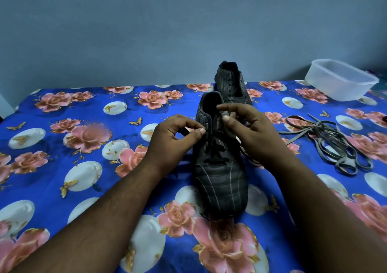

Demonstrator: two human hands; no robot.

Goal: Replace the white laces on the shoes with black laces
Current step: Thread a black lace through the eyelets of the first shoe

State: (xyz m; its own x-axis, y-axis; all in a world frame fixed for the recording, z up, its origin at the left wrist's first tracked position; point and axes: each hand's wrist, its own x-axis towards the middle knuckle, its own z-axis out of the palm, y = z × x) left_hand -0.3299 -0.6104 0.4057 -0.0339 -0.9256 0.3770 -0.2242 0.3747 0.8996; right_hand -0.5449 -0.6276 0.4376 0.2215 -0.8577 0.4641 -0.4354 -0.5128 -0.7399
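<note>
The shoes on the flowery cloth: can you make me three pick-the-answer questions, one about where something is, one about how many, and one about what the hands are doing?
1. Where is the heap of loose laces?
A. Right of the near shoe
B. Inside the tub
C. On the far shoe

2. How many shoes are there?
A. One
B. Two
C. Three

3. What are the hands doing?
A. Resting flat
B. Lifting the tub
C. Pinching at the near shoe's top eyelets

Answers:
1 A: the loose laces lie on the cloth, right of the near shoe.
2 B: the far shoe stands behind the near one.
3 C: the left hand and right hand curl their fingers at the eyelets, above the black lace; the plastic tub sits untouched.
</note>
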